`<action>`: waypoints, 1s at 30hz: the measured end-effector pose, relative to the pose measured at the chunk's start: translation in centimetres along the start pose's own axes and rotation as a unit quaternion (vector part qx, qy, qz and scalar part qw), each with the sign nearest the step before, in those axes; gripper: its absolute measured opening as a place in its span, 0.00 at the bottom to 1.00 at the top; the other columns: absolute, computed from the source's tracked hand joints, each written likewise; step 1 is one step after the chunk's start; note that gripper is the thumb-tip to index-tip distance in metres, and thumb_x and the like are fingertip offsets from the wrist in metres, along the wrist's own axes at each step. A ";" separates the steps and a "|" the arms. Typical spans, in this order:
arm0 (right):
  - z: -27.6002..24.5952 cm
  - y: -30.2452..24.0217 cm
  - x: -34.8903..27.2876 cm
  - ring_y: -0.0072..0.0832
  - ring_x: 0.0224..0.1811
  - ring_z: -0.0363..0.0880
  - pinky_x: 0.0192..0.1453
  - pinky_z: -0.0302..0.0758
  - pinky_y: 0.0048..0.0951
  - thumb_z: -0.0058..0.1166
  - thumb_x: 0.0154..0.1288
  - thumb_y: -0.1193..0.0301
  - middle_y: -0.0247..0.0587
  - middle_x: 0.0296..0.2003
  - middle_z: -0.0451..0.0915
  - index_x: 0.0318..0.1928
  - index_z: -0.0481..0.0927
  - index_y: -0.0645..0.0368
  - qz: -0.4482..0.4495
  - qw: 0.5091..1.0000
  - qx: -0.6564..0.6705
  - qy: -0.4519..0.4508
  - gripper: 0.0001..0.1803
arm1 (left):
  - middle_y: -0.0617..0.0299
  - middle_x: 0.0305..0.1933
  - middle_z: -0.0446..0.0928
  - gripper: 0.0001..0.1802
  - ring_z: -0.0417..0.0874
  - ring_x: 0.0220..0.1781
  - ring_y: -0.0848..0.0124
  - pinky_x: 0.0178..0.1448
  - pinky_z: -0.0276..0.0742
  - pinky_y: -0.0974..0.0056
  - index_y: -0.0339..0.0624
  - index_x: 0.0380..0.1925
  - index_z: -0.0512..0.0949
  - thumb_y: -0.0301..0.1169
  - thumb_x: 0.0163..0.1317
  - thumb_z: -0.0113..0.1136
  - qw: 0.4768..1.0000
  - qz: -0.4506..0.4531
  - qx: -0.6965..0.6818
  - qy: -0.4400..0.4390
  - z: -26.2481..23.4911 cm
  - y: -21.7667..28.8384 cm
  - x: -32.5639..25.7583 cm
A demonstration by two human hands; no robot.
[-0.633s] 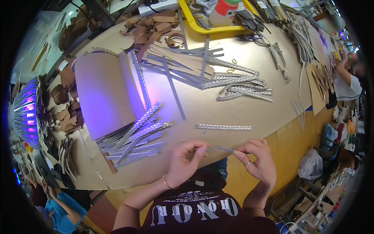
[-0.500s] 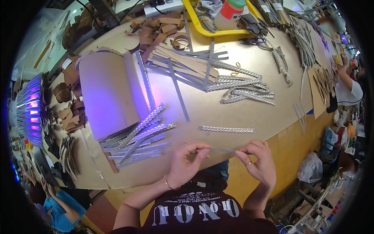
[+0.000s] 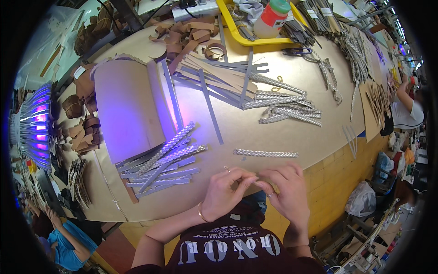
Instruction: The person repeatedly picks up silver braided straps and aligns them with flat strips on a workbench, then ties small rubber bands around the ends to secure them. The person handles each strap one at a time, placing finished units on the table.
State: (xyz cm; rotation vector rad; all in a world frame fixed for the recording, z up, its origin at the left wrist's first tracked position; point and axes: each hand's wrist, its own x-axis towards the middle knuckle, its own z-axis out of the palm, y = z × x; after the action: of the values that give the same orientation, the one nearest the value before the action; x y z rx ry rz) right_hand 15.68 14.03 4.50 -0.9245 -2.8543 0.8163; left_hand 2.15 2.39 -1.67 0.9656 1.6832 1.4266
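My left hand [image 3: 226, 192] and my right hand [image 3: 288, 191] meet above the table's near edge. The fingers of both are pinched on a thin grey strip [image 3: 257, 179], most of which their fingertips hide. Just beyond them a single silver braided strap [image 3: 265, 153] lies flat, touched by neither hand. Left of my hands is a loose pile of silver braided straps and grey strips [image 3: 169, 160]. Farther back, more braided straps [image 3: 287, 107] lie beside a fan of tan strips [image 3: 219, 75].
A brown curved panel [image 3: 127, 105] stands at left, lit purple by a finned lamp [image 3: 36, 128]. At the back are brown leather scraps [image 3: 194, 34], a yellow tray [image 3: 237, 39] with a green-capped bottle [image 3: 271, 20], and thread snips [image 3: 296, 51]. Other people work at both sides.
My hands have come together, the right moving left toward the left hand. The grey strip, stretched between them before, is now mostly covered by fingers. The straps on the table stay put.
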 end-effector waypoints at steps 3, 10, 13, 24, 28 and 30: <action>1.3 -0.1 0.9 0.41 0.34 0.79 0.43 0.72 0.40 0.61 0.64 0.65 0.42 0.32 0.81 0.39 0.81 0.58 0.038 0.995 0.088 -0.030 0.10 | 0.57 0.33 0.84 0.06 0.82 0.32 0.63 0.37 0.76 0.63 0.39 0.37 0.84 0.28 0.61 0.68 0.999 -0.037 0.002 0.022 -0.8 -0.7 -0.2; 3.7 0.8 4.6 0.48 0.30 0.77 0.35 0.71 0.42 0.55 0.69 0.66 0.45 0.26 0.78 0.37 0.80 0.59 0.033 0.998 0.053 -0.031 0.09 | 0.59 0.41 0.78 0.18 0.79 0.34 0.64 0.39 0.75 0.61 0.39 0.46 0.83 0.27 0.54 0.71 0.936 0.099 0.320 0.106 -2.3 -2.8 0.0; 4.1 0.8 5.2 0.47 0.30 0.79 0.36 0.72 0.42 0.53 0.70 0.65 0.45 0.27 0.80 0.37 0.81 0.58 0.048 0.996 0.039 -0.057 0.10 | 0.59 0.43 0.76 0.19 0.78 0.35 0.62 0.39 0.74 0.59 0.40 0.48 0.83 0.29 0.54 0.71 0.928 0.087 0.355 0.074 -2.0 -3.1 -0.1; 4.3 0.5 5.9 0.46 0.27 0.81 0.35 0.73 0.44 0.54 0.71 0.63 0.44 0.24 0.82 0.37 0.82 0.56 0.091 0.993 0.038 -0.061 0.11 | 0.59 0.45 0.75 0.22 0.77 0.38 0.63 0.44 0.73 0.58 0.41 0.51 0.82 0.31 0.55 0.71 0.925 0.083 0.367 0.050 -1.4 -3.1 -0.2; 4.4 0.3 5.9 0.45 0.28 0.81 0.37 0.73 0.43 0.55 0.70 0.63 0.43 0.23 0.82 0.36 0.83 0.55 0.099 0.993 0.015 -0.059 0.11 | 0.60 0.46 0.75 0.24 0.77 0.39 0.63 0.45 0.73 0.58 0.41 0.53 0.81 0.32 0.55 0.70 0.923 0.086 0.373 0.046 -1.3 -3.1 -0.2; 4.5 0.2 6.0 0.45 0.28 0.81 0.39 0.72 0.43 0.55 0.70 0.63 0.43 0.24 0.82 0.36 0.83 0.55 0.104 0.993 0.018 -0.059 0.10 | 0.60 0.46 0.75 0.24 0.77 0.40 0.63 0.46 0.73 0.58 0.42 0.54 0.81 0.32 0.55 0.70 0.919 0.091 0.381 0.047 -1.1 -3.1 -0.3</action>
State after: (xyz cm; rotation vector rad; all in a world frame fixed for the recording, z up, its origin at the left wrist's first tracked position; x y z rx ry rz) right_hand 10.06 15.36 -0.23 -1.2251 -2.8642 0.9693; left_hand 1.04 1.35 -4.55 1.5139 2.3365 0.9102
